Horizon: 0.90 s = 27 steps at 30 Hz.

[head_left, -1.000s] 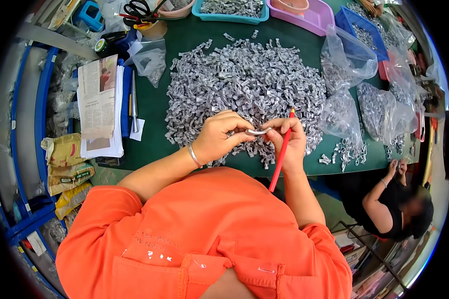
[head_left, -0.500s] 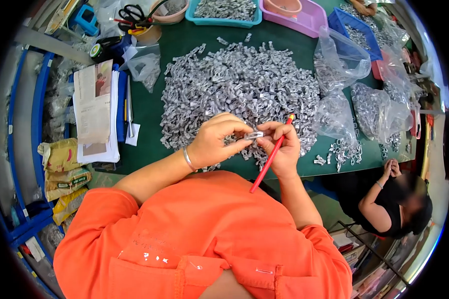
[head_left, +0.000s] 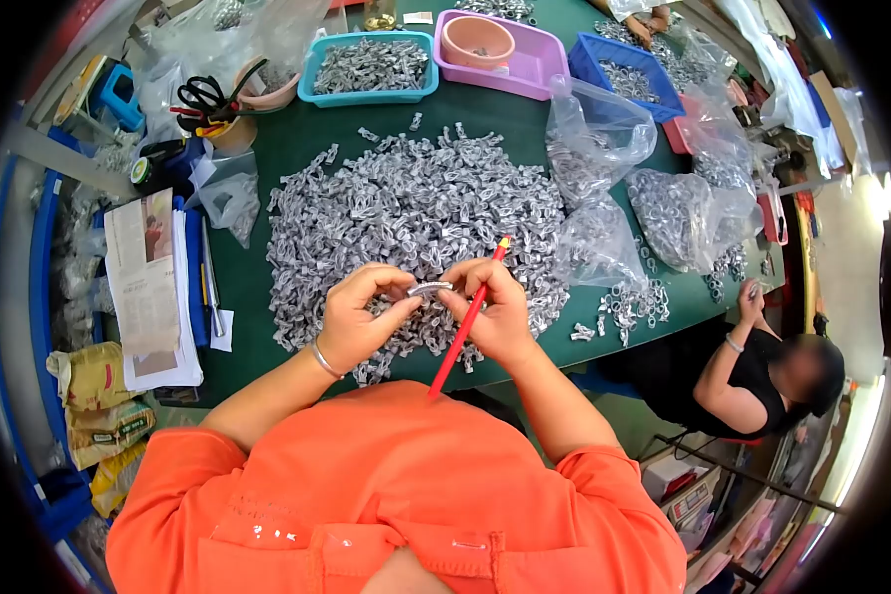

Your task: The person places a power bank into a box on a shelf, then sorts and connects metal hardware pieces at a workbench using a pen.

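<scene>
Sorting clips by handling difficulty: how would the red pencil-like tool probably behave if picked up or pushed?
The red pencil-like tool looks stiff, staying straight where it sticks out past the right hand. Its slimness suggests it is light. Laid down, it might roll, though its cross-section can't be made out.

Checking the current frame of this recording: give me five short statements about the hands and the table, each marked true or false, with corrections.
1. The right hand holds a red stick. True.
2. A bracelet circles the right wrist. False: the bracelet is on the left.
3. Fingers of the left hand touch a small metal piece. True.
4. The peach bowl is in the teal tray. False: the bowl is in the purple tray.
5. The newspaper is under the heap. False: it lies left of the heap.
</scene>
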Each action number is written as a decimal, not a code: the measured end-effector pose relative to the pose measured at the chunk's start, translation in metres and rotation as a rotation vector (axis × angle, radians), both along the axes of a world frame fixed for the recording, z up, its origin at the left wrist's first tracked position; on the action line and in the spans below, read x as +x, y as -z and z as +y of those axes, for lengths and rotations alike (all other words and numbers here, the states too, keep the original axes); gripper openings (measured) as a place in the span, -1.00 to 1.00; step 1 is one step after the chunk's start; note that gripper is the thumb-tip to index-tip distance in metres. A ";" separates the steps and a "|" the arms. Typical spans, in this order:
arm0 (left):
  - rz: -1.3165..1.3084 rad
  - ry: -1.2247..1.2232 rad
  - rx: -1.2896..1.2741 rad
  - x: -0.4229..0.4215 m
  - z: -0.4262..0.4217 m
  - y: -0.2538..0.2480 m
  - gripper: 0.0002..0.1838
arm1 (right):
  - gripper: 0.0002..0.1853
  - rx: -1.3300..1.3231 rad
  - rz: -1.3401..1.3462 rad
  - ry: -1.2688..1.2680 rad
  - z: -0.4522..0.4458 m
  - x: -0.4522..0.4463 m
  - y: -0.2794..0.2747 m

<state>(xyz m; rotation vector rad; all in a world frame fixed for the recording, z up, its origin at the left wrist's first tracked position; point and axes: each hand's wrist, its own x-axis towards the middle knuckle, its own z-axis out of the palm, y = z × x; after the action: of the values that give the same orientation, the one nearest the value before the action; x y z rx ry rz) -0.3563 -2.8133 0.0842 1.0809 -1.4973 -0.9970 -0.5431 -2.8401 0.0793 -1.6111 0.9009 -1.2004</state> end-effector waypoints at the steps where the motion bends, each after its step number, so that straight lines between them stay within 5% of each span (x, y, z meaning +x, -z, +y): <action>1: 0.090 -0.025 -0.035 -0.001 -0.001 -0.001 -0.75 | -0.71 0.050 0.000 -0.004 -0.001 0.000 0.002; 3: 0.163 -0.014 -0.019 0.002 -0.003 0.000 -0.71 | -0.70 -0.128 0.066 0.146 -0.014 -0.007 -0.001; 5: -0.215 -0.142 -0.269 0.008 -0.009 -0.006 -0.72 | -0.70 -0.421 0.038 0.367 -0.052 -0.032 -0.012; 6: -0.220 -0.165 -0.195 0.010 -0.010 -0.004 -0.75 | -0.70 -0.452 -0.065 0.473 -0.073 -0.044 -0.025; 10: -0.194 -0.223 -0.143 0.014 -0.010 -0.004 -0.83 | -0.72 -0.628 0.350 0.945 -0.149 -0.116 -0.061; 14: 0.299 0.213 0.127 0.006 -0.007 -0.049 -0.94 | -0.74 -0.325 -0.121 0.813 -0.139 -0.117 -0.043; 16: 0.529 0.607 0.270 -0.004 -0.008 -0.101 -0.94 | -0.74 -0.268 0.068 0.763 -0.109 -0.101 -0.017; 19: 0.752 1.294 0.275 -0.033 -0.008 -0.153 -0.75 | -0.68 -0.035 0.013 0.574 -0.052 -0.064 0.020; 20: 0.892 1.175 0.288 -0.051 0.008 -0.169 -0.68 | -0.69 -0.006 0.050 0.541 -0.034 -0.054 0.028; 24: 1.183 1.454 0.571 -0.033 0.002 -0.209 -0.61 | -0.72 0.177 0.033 0.491 0.024 -0.052 0.049; 27: 1.215 1.513 0.529 -0.037 -0.003 -0.204 -0.61 | -0.73 0.254 0.036 0.508 0.046 -0.066 0.053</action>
<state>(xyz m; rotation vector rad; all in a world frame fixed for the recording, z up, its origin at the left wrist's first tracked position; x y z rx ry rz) -0.3935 -2.8162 0.2880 -0.7000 -0.7443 -2.4933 -0.6093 -2.7944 0.0265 -1.2377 1.4823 -1.3294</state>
